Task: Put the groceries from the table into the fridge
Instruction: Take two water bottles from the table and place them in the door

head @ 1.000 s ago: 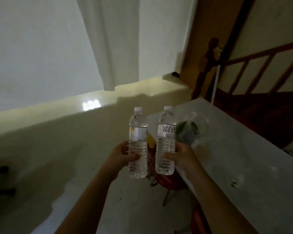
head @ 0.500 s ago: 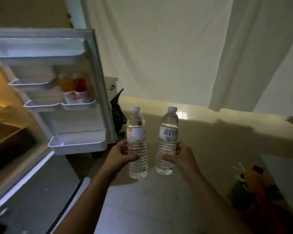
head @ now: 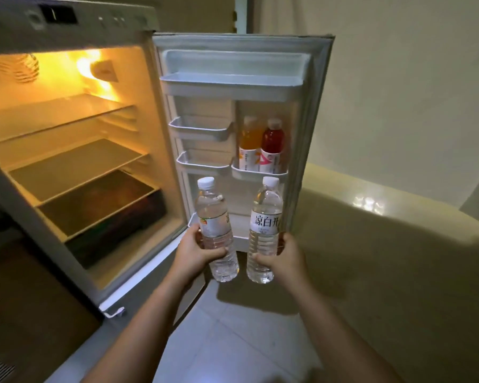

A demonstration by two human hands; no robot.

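My left hand (head: 195, 251) grips a clear water bottle (head: 215, 225) with a white cap, held upright. My right hand (head: 284, 258) grips a second water bottle (head: 264, 219) with a white label, also upright. Both bottles are in front of the open fridge door (head: 313, 111), just before its lowest door shelf (head: 239, 226). The fridge (head: 67, 161) stands open and lit, with bare glass shelves inside. An orange drink bottle (head: 250, 142) and a red drink bottle (head: 272, 143) stand side by side in a middle door shelf.
Two small door trays (head: 201, 128) and a wide top door tray (head: 230, 84) are on the door. A dark drawer (head: 116, 217) fills the fridge bottom. A pale wall (head: 398, 92) and tiled floor (head: 233, 327) lie to the right.
The view has swung left from the table to the fridge. The open door and lit interior now fill the frame, and both bottles are close to the door.
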